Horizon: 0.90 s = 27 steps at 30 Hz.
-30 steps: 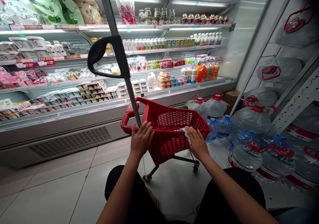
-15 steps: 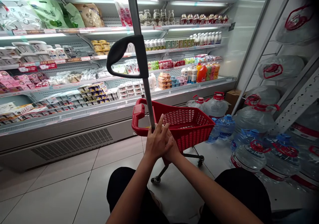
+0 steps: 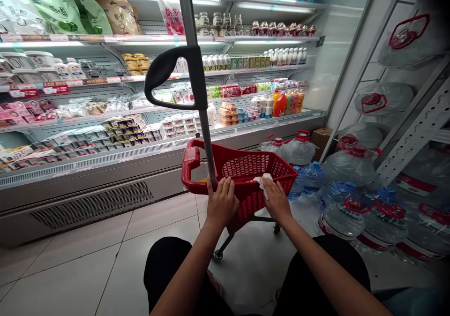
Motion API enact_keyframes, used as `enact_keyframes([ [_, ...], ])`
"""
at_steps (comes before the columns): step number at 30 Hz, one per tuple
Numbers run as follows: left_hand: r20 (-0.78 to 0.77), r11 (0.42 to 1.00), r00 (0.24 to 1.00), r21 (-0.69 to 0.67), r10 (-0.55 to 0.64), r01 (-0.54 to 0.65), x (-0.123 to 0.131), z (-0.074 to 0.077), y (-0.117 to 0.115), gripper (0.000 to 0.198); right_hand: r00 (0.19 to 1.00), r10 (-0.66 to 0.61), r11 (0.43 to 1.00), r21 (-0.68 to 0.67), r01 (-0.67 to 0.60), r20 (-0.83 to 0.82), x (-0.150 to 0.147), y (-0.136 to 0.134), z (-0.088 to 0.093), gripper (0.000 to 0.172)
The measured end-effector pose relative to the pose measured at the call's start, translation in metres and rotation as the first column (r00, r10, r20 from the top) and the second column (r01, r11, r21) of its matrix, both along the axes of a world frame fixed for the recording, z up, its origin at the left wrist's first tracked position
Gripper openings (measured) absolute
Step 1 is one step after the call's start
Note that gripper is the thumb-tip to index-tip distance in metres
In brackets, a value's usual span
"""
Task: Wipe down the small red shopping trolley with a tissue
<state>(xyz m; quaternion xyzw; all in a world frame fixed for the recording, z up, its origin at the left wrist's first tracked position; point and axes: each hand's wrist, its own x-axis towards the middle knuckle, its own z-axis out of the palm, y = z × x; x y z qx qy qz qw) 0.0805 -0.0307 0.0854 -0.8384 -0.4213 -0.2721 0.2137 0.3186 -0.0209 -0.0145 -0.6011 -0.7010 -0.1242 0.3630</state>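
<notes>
A small red shopping cart (image 3: 246,168) on wheels stands on the tiled floor in front of me. Its grey pole (image 3: 200,95) rises up past a black handle (image 3: 165,70). My left hand (image 3: 221,201) rests on the near rim of the basket, at the foot of the pole. My right hand (image 3: 276,199) presses a white cloth (image 3: 262,182) against the rim to the right. My knees in black trousers show at the bottom.
A long chilled display case (image 3: 140,95) with dairy tubs, bottles and packets runs across the back. Large water jugs with red caps (image 3: 348,175) are stacked on the floor and a white rack at the right. A cardboard box (image 3: 321,138) sits by the corner.
Half a second ago my hands were together at the pole's base; now they are apart again, the right one back on the rim with the cloth. The cart shifted slightly.
</notes>
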Motion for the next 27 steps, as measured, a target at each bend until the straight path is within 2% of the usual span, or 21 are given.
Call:
enact_keyframes([
  [2,0.024,1.0,1.0,-0.017,-0.003,0.003,0.005,0.001,-0.003,0.048,1.0,0.026,1.0,0.01,-0.026,0.01,-0.023,0.003,0.009,0.059],
  [6,0.04,0.999,0.999,-0.038,-0.008,0.009,0.009,0.006,-0.007,0.053,0.977,0.211,0.976,0.06,-0.21,-0.006,-0.086,0.003,0.033,0.059],
  [8,0.02,0.999,1.0,-0.031,-0.012,0.012,0.006,0.008,-0.007,0.053,0.959,0.282,0.956,0.092,-0.277,-0.041,-0.101,0.003,0.039,0.058],
  [11,-0.008,1.0,1.0,-0.01,-0.013,0.013,-0.002,0.006,-0.004,0.051,0.961,0.275,0.959,0.063,-0.275,-0.004,-0.087,0.005,0.033,0.056],
  [17,-0.02,0.999,0.999,0.029,0.029,-0.028,-0.016,-0.013,0.0,0.06,0.997,0.059,0.998,0.0,-0.059,0.043,0.015,0.006,-0.004,0.055],
  [20,-0.018,0.998,0.999,0.031,0.049,-0.049,-0.016,-0.019,0.0,0.065,0.997,-0.054,0.998,-0.014,0.055,0.054,0.044,0.003,-0.014,0.055],
  [23,-0.006,0.999,0.999,0.02,0.043,-0.042,-0.01,-0.02,0.0,0.064,0.995,-0.086,0.996,0.003,0.086,0.042,0.03,0.002,-0.013,0.055],
  [25,0.012,0.999,0.999,0.009,0.046,-0.046,-0.004,-0.02,0.0,0.061,0.997,-0.048,0.999,0.011,0.047,0.054,0.0,0.003,-0.007,0.054],
  [27,0.023,0.998,0.998,0.002,0.057,-0.057,0.0,-0.02,0.0,0.058,0.997,0.042,0.999,0.012,-0.043,0.072,-0.038,0.003,0.001,0.055],
])
